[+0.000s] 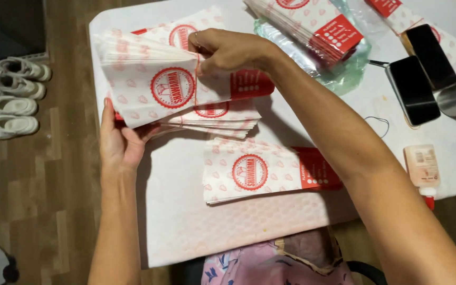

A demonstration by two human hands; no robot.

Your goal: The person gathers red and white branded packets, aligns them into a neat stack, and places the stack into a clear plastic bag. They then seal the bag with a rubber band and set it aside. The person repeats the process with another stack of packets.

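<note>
Standing beside the table (186,232), an onlooker sees first, at the far left on the wooden floor, several pairs of pale shoes (11,95), well apart from the work. Next comes the left hand (120,140), palm up and fingers loosely curled under the near left corner of a fanned bundle of paper sleeves (154,79), white with a red round stamp; it props the bundle from below more than it clamps it. The bundle's long axis runs left to right across the table, with its red printed end toward the right. Over that right half sits the right hand (228,50), reaching in from the right, thumb and fingertips pinched shut on the upper edge of the top sleeves, beside the stamp. So the bundle lies between the two hands, the left below and at its end, the right above and nearer its middle. Just below it rests a loose pile of sleeves (222,119), and nearer the person a separate flat stack (259,171), untouched. Farther right lie another stack on a clear plastic bag (333,68), two dark phones (412,89) and a small squeeze bottle (422,169).
</note>
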